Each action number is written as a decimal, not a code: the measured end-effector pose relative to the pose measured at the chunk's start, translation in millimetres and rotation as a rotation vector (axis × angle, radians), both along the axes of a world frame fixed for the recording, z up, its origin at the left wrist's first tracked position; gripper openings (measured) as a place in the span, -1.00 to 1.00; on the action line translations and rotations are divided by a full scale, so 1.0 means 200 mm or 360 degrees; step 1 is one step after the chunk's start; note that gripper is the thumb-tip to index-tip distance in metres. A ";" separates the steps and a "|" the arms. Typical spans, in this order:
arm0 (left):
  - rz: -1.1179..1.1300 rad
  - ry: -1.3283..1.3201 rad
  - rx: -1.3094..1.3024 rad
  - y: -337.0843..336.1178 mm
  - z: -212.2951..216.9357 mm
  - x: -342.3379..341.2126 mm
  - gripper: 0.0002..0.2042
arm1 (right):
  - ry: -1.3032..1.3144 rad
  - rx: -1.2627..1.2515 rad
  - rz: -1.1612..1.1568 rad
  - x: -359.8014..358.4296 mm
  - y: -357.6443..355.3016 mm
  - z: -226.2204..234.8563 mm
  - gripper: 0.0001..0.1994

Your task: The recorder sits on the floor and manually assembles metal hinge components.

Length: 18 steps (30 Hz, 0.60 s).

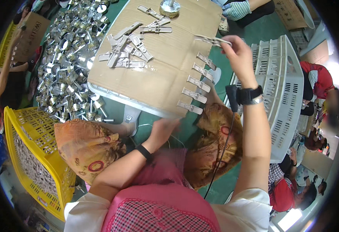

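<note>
My right hand (237, 56) is raised over the right edge of a low table topped with cardboard (165, 69). Between its fingers it pinches one end of a grey plastic clip-like piece (212, 40). Along that edge below it, several similar grey pieces (198, 83) lie in a row, their ends toward the rim. A loose heap of the same pieces (129, 50) covers the upper left of the cardboard. My left hand (165, 131) is near the table's front edge, above my lap; motion blurs its fingers, and I cannot make out anything in them.
Metal cup-shaped parts with stems (67, 58) are piled left of the table. A round metal piece (169, 7) stands at its far end. A yellow basket (42, 131) holds many grey pieces. White crates (277, 85) stand right. Another person's gloved hand (237, 10) is beyond the table.
</note>
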<state>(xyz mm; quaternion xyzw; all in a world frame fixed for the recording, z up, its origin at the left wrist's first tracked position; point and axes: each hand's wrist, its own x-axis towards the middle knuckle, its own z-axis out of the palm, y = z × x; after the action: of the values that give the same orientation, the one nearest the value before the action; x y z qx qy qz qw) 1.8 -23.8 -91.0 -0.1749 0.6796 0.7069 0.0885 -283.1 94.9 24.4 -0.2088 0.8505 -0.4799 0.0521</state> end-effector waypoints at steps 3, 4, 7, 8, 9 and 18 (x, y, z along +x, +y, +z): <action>0.0115 -0.0067 0.0207 0.01 0.03 -0.02 -0.75 | -0.0334 -0.0234 -0.0148 0.00 0.17 -0.05 -0.82; 0.0205 -0.0057 0.0342 0.01 0.06 -0.02 -0.76 | -0.0518 -0.0431 -0.0248 0.00 0.19 -0.07 -0.79; 0.0209 -0.0236 0.0451 0.03 0.06 -0.04 -0.78 | -0.0788 -0.0622 -0.0337 -0.03 0.30 -0.19 -0.75; 0.0194 -0.0253 0.0433 0.03 0.05 -0.03 -0.78 | -0.0924 -0.0701 -0.0323 -0.02 0.30 -0.22 -0.74; 0.0207 -0.0236 0.0473 0.03 0.04 -0.03 -0.79 | -0.0971 -0.0749 -0.0342 -0.03 0.30 -0.22 -0.74; 0.0189 -0.0223 0.0543 0.03 0.03 0.00 -0.81 | -0.1101 -0.0624 -0.0213 -0.09 0.21 -0.42 -0.74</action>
<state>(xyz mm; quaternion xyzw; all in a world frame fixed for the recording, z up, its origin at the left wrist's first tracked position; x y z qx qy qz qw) 1.1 -17.4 -85.6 -0.2459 0.5307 0.8019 0.1219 -300.2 136.2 -59.6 0.0150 0.6868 -0.6773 0.2633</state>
